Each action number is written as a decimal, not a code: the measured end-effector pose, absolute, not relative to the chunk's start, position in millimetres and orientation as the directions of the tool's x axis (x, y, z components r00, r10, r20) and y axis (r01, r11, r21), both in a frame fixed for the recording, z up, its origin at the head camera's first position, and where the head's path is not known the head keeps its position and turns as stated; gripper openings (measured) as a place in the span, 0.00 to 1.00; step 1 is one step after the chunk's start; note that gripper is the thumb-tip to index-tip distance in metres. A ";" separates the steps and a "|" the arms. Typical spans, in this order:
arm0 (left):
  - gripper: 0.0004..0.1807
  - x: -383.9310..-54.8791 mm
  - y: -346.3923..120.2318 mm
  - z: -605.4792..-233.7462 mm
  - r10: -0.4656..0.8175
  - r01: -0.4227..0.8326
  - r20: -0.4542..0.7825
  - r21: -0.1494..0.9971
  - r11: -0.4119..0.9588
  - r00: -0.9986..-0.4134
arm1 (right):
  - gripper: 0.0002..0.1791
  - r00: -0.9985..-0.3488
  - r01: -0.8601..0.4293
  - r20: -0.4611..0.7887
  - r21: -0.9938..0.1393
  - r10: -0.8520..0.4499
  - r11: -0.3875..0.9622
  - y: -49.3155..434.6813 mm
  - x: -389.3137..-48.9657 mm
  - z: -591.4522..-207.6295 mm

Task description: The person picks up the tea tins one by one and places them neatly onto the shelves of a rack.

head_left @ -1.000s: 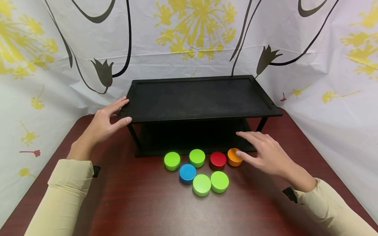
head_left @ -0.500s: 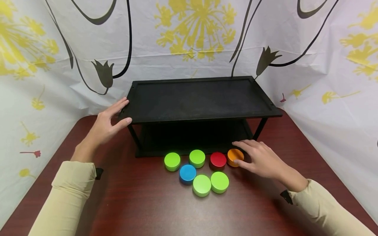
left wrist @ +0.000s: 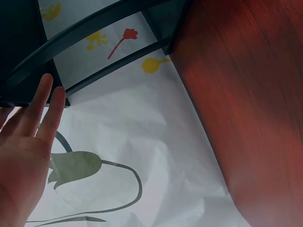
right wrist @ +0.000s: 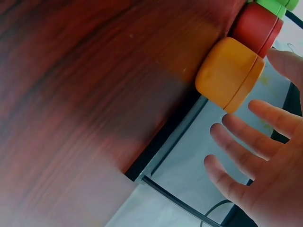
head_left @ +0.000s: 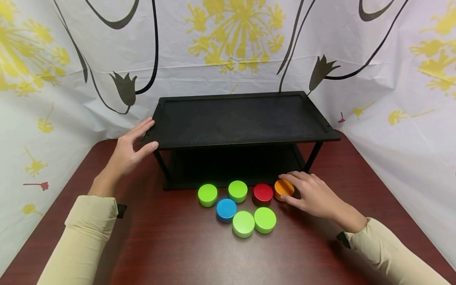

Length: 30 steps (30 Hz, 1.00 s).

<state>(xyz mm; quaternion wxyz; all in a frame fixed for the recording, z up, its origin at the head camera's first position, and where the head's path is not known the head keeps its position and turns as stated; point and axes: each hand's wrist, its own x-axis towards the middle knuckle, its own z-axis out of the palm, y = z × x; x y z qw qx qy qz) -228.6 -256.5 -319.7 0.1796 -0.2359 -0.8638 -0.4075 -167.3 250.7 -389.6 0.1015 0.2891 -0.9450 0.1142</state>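
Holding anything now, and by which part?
No firm hold shows. The right hand spreads around the orange cylindrical container, contact unclear; the left hand lies at the left end of the black rectangular shelf.

No readable text in the three views: no labels, brands, numbers or signs on the round caps [head_left: 244,224], black rack [head_left: 235,120] or surface [head_left: 178,253]. White backdrop [head_left: 171,39]: printed plant motifs, no lettering.

A makeshift tabletop booth, judging by white floral sheeting [head_left: 221,81] walling in a reddish wood-grain table [head_left: 171,245]
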 end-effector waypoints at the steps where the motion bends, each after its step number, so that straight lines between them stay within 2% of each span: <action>1: 0.33 -228.7 -256.4 -320.3 0.255 0.554 0.505 0.627 0.548 -0.825 | 0.31 -0.815 -0.567 0.252 -0.162 -0.522 0.807 250.4 -167.4 -390.0; 15: 0.32 -228.6 -253.2 -324.6 0.209 0.559 0.531 0.675 0.481 -0.821 | 0.30 -0.827 -0.557 0.217 -0.190 -0.519 0.808 248.0 -166.7 -396.6; 30: 0.32 -229.7 -254.2 -325.3 0.204 0.557 0.533 0.670 0.491 -0.821 | 0.28 -0.826 -0.558 0.227 -0.192 -0.516 0.808 247.8 -165.7 -398.7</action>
